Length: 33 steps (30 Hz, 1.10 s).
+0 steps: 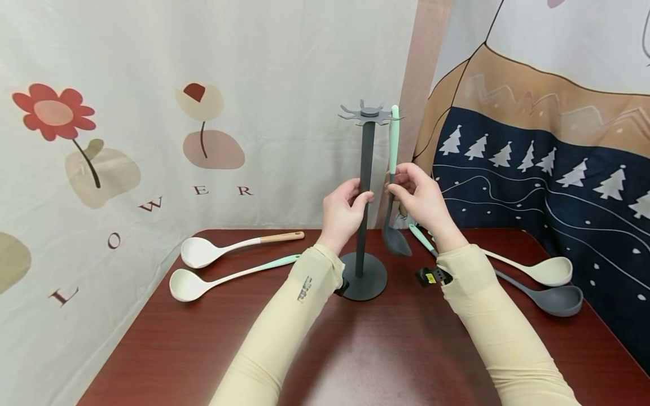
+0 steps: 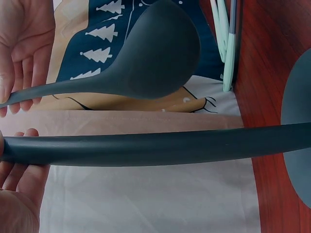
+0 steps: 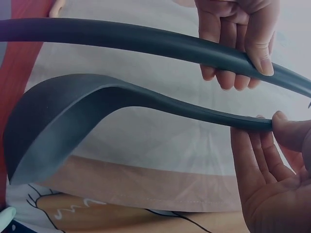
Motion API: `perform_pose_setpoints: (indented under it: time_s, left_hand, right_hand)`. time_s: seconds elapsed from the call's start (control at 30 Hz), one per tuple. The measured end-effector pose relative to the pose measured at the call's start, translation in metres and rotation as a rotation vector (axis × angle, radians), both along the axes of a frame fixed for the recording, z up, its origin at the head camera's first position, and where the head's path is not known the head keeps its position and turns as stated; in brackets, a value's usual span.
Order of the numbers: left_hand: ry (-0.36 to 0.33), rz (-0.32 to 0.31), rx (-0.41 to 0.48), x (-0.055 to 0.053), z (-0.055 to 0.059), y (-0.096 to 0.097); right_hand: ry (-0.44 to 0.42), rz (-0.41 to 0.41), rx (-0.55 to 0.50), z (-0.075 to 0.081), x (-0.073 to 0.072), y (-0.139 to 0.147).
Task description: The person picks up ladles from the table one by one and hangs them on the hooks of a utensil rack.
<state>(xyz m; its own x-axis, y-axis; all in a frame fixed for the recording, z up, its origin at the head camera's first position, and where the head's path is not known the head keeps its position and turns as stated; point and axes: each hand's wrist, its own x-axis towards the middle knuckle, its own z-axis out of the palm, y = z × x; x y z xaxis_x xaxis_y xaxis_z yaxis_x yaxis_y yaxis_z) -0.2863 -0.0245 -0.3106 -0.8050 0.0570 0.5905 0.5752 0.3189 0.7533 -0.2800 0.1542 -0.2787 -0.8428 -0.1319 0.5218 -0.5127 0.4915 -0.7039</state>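
Observation:
A dark grey utensil stand rises from a round base point(image 1: 364, 285) to a ring of hooks point(image 1: 369, 114) at its top. My left hand point(image 1: 341, 211) grips the pole point(image 1: 367, 152) around mid-height. My right hand point(image 1: 424, 197) pinches the grey neck of a ladle point(image 1: 396, 242) with a mint-green handle point(image 1: 394, 141). This ladle hangs bowl-down just right of the pole, its handle top overlapping the right-hand hooks in the head view. In the right wrist view the ladle bowl point(image 3: 58, 121) shows beside the pole, with thumb and fingers point(image 3: 257, 170) on its neck.
On the left of the table lie a white ladle point(image 1: 200, 252) with a wood-toned handle and another white ladle point(image 1: 188, 285) with a mint handle. To the right are a cream ladle point(image 1: 553, 272) and a grey ladle point(image 1: 558, 300). Printed curtains point(image 1: 294, 113) hang behind.

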Motion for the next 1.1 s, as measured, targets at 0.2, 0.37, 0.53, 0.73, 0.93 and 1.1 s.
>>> perform_pose_setpoints:
  time_s: [0.2, 0.37, 0.53, 0.73, 0.93, 1.1]
  left_hand:
    - [0.002, -0.003, 0.002, 0.001, 0.0, 0.0]
    - [-0.001, -0.002, 0.003, 0.002, 0.001, 0.0]
    - [-0.013, -0.009, 0.007, 0.002, 0.001, 0.001]
    - [-0.023, -0.004, -0.002, 0.002, 0.001, 0.0]
    - [-0.046, -0.009, 0.0, 0.002, 0.001, -0.001]
    - [-0.055, -0.007, 0.005, 0.002, 0.002, 0.0]
  right_hand:
    - [-0.025, -0.012, 0.011, -0.001, -0.002, 0.001]
    - [-0.05, -0.009, 0.03, -0.003, -0.001, 0.004]
    - [-0.076, 0.008, 0.022, -0.007, -0.002, 0.007]
    - [-0.094, 0.027, 0.035, -0.012, -0.003, 0.014]
    - [-0.147, 0.103, 0.049, -0.016, -0.001, 0.022]
    - [-0.186, 0.144, 0.053, -0.018, 0.001, 0.028]
